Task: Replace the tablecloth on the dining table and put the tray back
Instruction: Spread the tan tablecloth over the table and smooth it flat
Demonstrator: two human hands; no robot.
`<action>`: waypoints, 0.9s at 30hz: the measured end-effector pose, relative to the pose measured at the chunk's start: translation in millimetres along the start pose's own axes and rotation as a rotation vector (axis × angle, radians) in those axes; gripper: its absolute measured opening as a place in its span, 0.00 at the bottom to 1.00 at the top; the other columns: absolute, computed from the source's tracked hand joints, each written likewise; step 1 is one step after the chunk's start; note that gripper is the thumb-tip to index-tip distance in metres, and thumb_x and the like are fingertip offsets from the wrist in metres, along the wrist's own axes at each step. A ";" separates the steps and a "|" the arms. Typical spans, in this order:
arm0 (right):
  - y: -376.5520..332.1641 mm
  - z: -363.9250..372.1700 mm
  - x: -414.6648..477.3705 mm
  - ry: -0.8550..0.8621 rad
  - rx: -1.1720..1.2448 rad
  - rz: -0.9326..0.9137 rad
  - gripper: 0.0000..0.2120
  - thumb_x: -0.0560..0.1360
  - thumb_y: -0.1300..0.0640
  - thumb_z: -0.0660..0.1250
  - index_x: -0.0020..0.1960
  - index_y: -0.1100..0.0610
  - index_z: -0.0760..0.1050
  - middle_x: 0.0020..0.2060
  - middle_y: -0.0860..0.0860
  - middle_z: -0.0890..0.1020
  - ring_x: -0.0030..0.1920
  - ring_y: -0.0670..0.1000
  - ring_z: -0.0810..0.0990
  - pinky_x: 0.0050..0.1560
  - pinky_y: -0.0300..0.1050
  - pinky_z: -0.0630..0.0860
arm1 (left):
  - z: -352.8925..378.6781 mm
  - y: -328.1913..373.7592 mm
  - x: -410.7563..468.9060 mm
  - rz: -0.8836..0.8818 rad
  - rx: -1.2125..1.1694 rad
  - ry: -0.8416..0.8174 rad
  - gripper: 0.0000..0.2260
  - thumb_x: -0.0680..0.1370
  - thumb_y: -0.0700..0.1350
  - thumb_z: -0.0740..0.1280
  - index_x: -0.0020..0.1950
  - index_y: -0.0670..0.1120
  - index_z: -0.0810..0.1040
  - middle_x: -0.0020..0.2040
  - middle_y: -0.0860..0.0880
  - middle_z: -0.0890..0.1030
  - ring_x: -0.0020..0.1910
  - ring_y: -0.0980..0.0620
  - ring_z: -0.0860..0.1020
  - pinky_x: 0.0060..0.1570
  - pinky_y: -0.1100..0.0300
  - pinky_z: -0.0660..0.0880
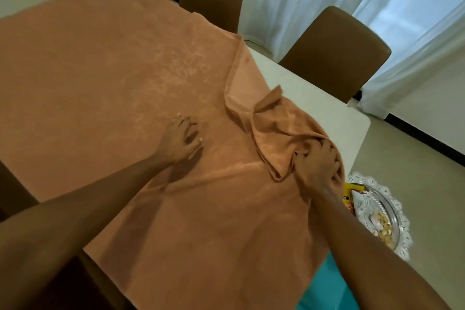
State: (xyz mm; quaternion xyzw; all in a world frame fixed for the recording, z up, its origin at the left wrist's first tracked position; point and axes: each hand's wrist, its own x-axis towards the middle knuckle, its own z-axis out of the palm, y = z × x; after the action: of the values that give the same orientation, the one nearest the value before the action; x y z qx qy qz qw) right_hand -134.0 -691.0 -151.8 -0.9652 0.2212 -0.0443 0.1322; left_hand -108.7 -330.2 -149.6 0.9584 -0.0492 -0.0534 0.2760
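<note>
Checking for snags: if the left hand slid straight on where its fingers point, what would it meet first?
Probably the folded-back edge of the tablecloth, ahead of the left hand; bare table lies beyond.

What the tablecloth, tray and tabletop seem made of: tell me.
Tablecloth: soft woven fabric, likely; it drapes and bunches, with a faint sheen and a tone-on-tone pattern.
Tray: clear glass or plastic, cannot tell which; see-through, glinting, scalloped rim.
Tabletop: smooth matte white; the material beneath is unclear.
</note>
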 end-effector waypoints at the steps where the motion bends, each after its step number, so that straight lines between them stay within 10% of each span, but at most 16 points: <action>1: 0.1 -3.4 -1.2 0.045 0.026 0.001 0.21 0.76 0.52 0.60 0.68 0.53 0.74 0.71 0.57 0.70 0.71 0.63 0.66 0.73 0.65 0.61 | 2.5 4.2 4.8 0.030 -0.002 -0.006 0.34 0.73 0.62 0.59 0.69 0.40 0.74 0.71 0.39 0.72 0.73 0.39 0.66 0.73 0.50 0.57; 8: -34.8 19.5 -1.4 -0.183 -0.090 -0.550 0.27 0.81 0.43 0.57 0.79 0.44 0.59 0.80 0.52 0.58 0.79 0.58 0.56 0.76 0.62 0.53 | 33.0 43.6 45.6 0.134 0.039 -0.072 0.31 0.73 0.58 0.62 0.70 0.41 0.74 0.72 0.39 0.71 0.74 0.40 0.64 0.76 0.50 0.53; 17: 7.9 -2.5 75.1 -0.170 -0.033 -0.081 0.40 0.73 0.37 0.42 0.81 0.54 0.58 0.78 0.58 0.62 0.74 0.65 0.63 0.73 0.66 0.61 | 71.6 50.0 91.1 0.161 0.186 -0.130 0.33 0.77 0.63 0.63 0.77 0.46 0.66 0.79 0.45 0.61 0.80 0.43 0.54 0.78 0.44 0.51; 23: -7.2 14.7 54.3 -0.062 -0.028 -0.426 0.26 0.82 0.47 0.60 0.78 0.54 0.64 0.80 0.59 0.59 0.78 0.61 0.58 0.74 0.62 0.59 | 87.9 60.2 101.0 0.206 0.142 -0.087 0.31 0.78 0.62 0.61 0.76 0.47 0.67 0.80 0.45 0.61 0.80 0.45 0.54 0.78 0.43 0.48; 27: -13.3 37.4 44.3 -0.271 -0.079 -0.540 0.25 0.83 0.37 0.53 0.77 0.44 0.63 0.80 0.51 0.60 0.79 0.55 0.58 0.75 0.64 0.56 | 99.6 85.5 114.5 0.246 0.139 -0.102 0.33 0.76 0.63 0.58 0.76 0.48 0.66 0.79 0.46 0.61 0.80 0.45 0.54 0.78 0.43 0.47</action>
State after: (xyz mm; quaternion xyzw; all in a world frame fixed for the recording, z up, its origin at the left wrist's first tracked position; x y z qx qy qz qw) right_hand -83.3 -690.1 -182.9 -0.9906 -0.0617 0.0599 0.1061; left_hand -13.8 -468.6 -196.4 0.9580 -0.1837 -0.0642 0.2105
